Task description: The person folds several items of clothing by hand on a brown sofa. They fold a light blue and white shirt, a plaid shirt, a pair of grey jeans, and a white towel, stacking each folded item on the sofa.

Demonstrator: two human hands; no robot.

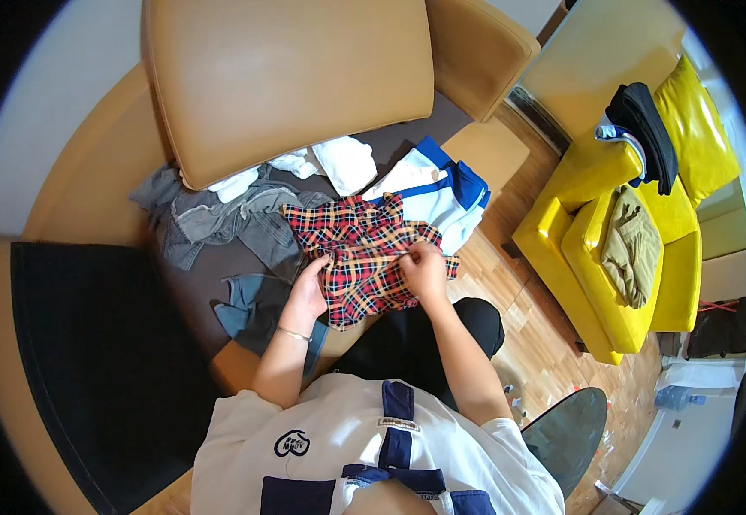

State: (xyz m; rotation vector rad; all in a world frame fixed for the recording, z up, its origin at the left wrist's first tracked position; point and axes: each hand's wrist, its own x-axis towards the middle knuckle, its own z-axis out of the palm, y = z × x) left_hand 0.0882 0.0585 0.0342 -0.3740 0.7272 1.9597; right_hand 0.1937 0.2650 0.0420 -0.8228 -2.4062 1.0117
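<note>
A red, orange and black plaid garment [366, 257] lies bunched in front of me, over the edge of the sofa seat. My left hand [310, 291] holds its near left side, thumb on top and fingers hidden beneath the cloth. On the right, my right hand [422, 269] pinches the fabric between thumb and fingers. Beyond the plaid cloth lies a white and blue garment [450, 193]. Grey denim clothing [237, 222] is heaped at the left, with a blue-grey cloth [257, 309] nearer my left forearm. White cloths [345, 166] stick out from below a tan cushion [295, 77].
A yellow armchair [543, 225] stands at the right with olive trousers [631, 251] on its seat and dark folded clothes [646, 129] on its arm. A dark oval tabletop [569, 438] is at the lower right. A black panel [102, 360] covers part of the sofa's left side.
</note>
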